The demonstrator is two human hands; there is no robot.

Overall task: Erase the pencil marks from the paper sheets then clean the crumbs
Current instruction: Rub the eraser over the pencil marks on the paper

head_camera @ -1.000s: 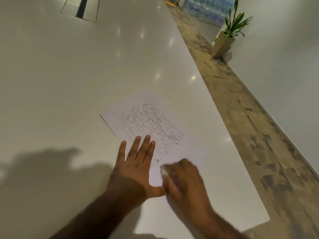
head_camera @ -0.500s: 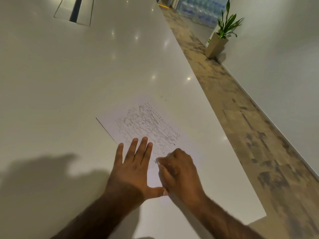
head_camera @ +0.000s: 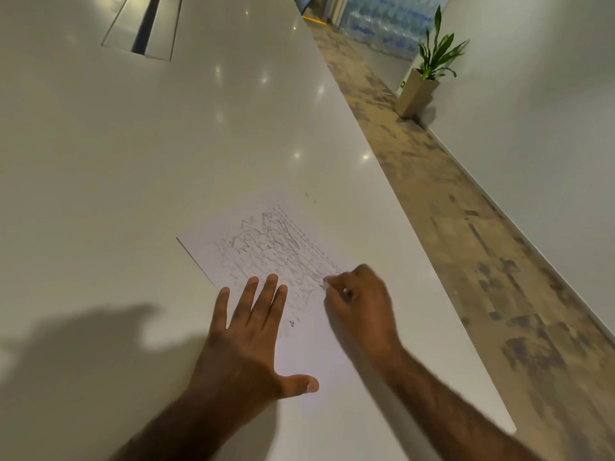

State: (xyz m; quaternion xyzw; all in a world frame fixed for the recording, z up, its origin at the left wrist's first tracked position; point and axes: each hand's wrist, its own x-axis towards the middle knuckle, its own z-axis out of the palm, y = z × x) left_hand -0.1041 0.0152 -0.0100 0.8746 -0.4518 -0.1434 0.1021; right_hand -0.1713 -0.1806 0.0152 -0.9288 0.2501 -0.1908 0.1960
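The right hand (head_camera: 361,306) has slid away from the left thumb, up the sheet to the right edge of the pencil scribbles (head_camera: 269,247). Its fingers are curled tight, pinching what looks like a small pale eraser (head_camera: 326,281), blurred, against the paper sheet (head_camera: 309,351). The left hand (head_camera: 251,337) stays flat, fingers straight and spread, pressing the sheet onto the white table (head_camera: 149,154).

Locate sheet (head_camera: 316,347) on table (head_camera: 166,161). On sheet: left hand (head_camera: 248,344) at 7 o'clock, right hand (head_camera: 361,311) with eraser (head_camera: 326,281) at 3 o'clock. Off table at 1 o'clock: plant (head_camera: 429,71).
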